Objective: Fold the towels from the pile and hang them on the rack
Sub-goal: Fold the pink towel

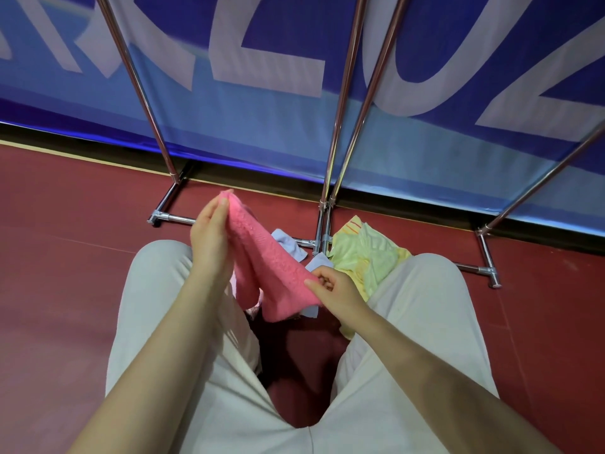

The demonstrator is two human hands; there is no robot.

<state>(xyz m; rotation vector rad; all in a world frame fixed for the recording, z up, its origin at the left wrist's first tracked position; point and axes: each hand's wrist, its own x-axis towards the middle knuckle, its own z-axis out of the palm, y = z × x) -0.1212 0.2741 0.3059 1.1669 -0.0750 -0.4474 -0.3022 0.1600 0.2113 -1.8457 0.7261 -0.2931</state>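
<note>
A pink towel (pixel 265 263) hangs stretched between my two hands above my knees. My left hand (pixel 211 237) pinches its upper corner, raised higher and to the left. My right hand (pixel 334 290) pinches the lower edge of the same towel, closer to me. The rest of the pink cloth droops in folds below. On the floor behind it lies the pile: a green and yellow towel (pixel 370 253) and a pale blue towel (pixel 288 244). The chrome rack (pixel 340 126) rises just beyond the pile; its hanging bars are out of view.
My legs in light trousers (pixel 425 322) frame the pile on both sides. The rack's low chrome base bars (pixel 487 273) lie on the dark red floor (pixel 65 257). A blue banner (pixel 262 109) with large pale letters stands behind the rack.
</note>
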